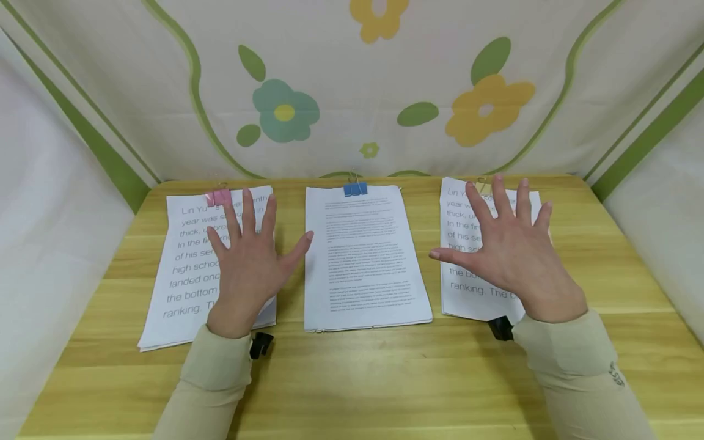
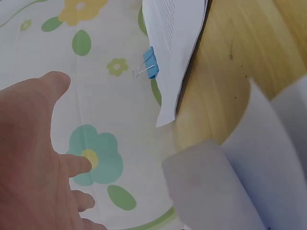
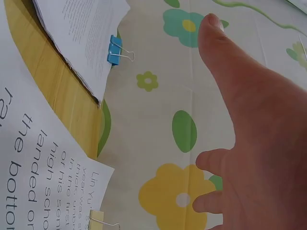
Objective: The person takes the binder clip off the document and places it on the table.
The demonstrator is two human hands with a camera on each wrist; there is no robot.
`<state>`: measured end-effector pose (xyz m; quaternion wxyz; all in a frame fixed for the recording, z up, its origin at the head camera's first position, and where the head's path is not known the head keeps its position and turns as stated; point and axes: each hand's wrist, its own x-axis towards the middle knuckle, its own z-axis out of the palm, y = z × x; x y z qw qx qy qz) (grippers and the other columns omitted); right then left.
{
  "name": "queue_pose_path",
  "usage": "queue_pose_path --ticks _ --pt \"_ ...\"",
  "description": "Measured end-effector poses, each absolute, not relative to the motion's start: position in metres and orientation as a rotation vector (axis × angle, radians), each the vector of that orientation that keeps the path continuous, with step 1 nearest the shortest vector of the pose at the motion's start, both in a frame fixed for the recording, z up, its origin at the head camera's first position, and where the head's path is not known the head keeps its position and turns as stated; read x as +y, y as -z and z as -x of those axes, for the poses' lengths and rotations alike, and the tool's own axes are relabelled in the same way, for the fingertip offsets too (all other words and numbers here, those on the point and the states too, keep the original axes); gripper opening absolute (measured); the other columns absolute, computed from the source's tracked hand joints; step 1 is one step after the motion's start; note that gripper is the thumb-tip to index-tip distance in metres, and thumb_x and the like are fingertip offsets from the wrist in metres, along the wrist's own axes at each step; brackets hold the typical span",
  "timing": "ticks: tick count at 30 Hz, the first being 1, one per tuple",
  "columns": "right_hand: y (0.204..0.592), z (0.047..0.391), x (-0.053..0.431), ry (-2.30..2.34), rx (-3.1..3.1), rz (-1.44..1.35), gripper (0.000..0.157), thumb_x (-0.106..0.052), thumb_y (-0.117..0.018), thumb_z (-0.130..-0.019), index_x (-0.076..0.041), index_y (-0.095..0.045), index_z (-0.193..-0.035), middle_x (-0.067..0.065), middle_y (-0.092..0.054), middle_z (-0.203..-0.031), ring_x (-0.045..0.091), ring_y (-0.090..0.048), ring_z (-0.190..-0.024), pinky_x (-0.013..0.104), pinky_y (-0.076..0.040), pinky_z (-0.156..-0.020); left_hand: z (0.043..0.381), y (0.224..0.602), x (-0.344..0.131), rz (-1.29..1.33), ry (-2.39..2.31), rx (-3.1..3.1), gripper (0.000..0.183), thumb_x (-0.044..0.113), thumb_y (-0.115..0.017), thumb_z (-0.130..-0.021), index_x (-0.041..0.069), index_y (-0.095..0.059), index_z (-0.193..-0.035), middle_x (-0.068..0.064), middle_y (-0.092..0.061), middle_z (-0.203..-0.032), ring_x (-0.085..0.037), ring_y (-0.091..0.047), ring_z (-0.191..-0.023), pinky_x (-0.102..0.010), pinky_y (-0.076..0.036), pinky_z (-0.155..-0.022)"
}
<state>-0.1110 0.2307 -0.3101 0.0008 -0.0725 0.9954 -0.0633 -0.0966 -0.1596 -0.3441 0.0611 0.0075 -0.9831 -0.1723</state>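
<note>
In the head view my left hand (image 1: 250, 263) is spread wide, palm down, over the left stack of large-print paper (image 1: 189, 275). A pink binder clip (image 1: 218, 197) grips that stack's top edge, close to the left fingertips. My right hand (image 1: 514, 253) is spread the same way over the right large-print stack (image 1: 459, 293). Its fingers partly hide a yellow binder clip (image 1: 484, 187) at the top. Between the hands lies a stack of small-print paper (image 1: 363, 263) with a blue binder clip (image 1: 355, 189) at its top. Neither hand holds anything.
The stacks lie side by side on a wood-grain table (image 1: 352, 385). Behind its far edge hangs a pale cloth (image 1: 352, 79) with flowers and leaves, and white cloth (image 1: 49, 183) closes the sides. A small black device (image 1: 261, 345) sits at the left wrist, another (image 1: 501, 329) at the right.
</note>
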Motion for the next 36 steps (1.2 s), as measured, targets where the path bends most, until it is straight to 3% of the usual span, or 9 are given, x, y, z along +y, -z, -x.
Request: queue_pose_path --ticks 13,36 --pt "0.307 0.115 0.226 0.173 3.124 0.253 0.131 -0.097 -0.059 -0.079 -0.02 -0.015 -0.174 0.032 -0.003 -0.178 0.069 0.002 -0.158 0.092 -0.004 -0.114 0.095 0.344 -0.166 -0.068 0.549 -3.022 0.099 0.081 -0.043 -0.1 0.021 -0.015 -0.174 -0.014 0.012 -0.181 -0.048 0.012 -0.167 -0.087 0.004 -0.12" --pt "0.306 0.112 0.223 0.21 3.118 0.261 0.128 -0.094 -0.063 -0.079 -0.019 -0.019 -0.174 0.032 -0.006 -0.178 0.066 0.0 -0.16 0.092 -0.005 -0.114 0.09 0.342 -0.172 -0.08 0.55 -3.047 0.099 0.079 -0.043 -0.1 0.02 -0.016 -0.174 -0.019 0.008 -0.181 -0.051 0.011 -0.166 -0.087 0.007 -0.12"
